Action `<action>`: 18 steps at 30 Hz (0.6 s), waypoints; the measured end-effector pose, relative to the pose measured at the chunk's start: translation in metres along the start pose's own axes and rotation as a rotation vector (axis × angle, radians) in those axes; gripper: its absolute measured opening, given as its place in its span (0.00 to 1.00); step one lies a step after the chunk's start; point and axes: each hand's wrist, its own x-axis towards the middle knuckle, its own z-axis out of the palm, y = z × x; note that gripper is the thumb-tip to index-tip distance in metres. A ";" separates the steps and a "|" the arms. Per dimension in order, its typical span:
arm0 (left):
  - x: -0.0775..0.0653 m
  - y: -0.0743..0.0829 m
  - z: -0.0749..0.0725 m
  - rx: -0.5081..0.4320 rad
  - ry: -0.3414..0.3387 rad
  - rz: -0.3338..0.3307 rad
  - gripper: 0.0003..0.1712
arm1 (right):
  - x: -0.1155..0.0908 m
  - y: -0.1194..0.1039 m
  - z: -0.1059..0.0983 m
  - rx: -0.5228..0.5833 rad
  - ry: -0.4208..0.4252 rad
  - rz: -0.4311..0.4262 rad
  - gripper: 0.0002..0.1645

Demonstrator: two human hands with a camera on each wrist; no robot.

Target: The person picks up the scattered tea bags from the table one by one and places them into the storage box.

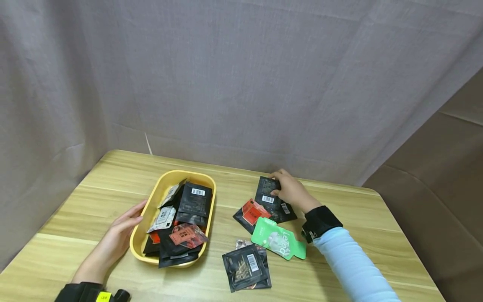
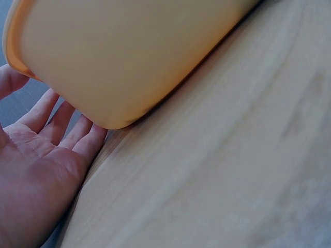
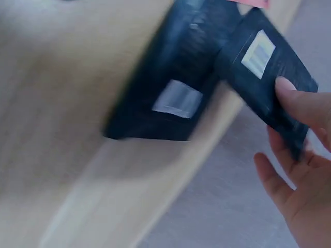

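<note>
On the left of the tabletop (image 1: 102, 191), the left hand (image 1: 118, 233) is at the left side of one yellow tub (image 1: 156, 199), its fingers spread apart and almost straight, with fingertips touching the outside wall. Lots of small flat packets (image 1: 195, 199) lie in the tub; they overlap too much to count. Right of the tub, toward the tabletop's front edge, is a pile of at least two packets, with a black barcode packet (image 1: 243, 268) on top. Behind that pile sits one black packet with a red label (image 1: 250, 214), and one green card (image 1: 277, 238) lies just in front of it. Near the tabletop's back edge are two more black packets: one lower packet (image 1: 284, 213) and one pinched packet (image 1: 266, 188). The right hand (image 1: 296, 193) squeezes that last one between its thumb and fingers.
</note>
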 end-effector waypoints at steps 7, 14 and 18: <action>-0.001 -0.001 -0.001 0.021 0.016 -0.017 0.28 | 0.002 -0.033 -0.017 0.000 0.069 -0.094 0.20; 0.000 -0.001 0.001 0.019 0.019 -0.013 0.28 | 0.001 -0.088 -0.011 0.005 0.245 -0.386 0.16; 0.001 -0.001 0.002 0.014 0.011 -0.005 0.28 | 0.002 -0.121 -0.004 -0.010 0.312 -0.596 0.15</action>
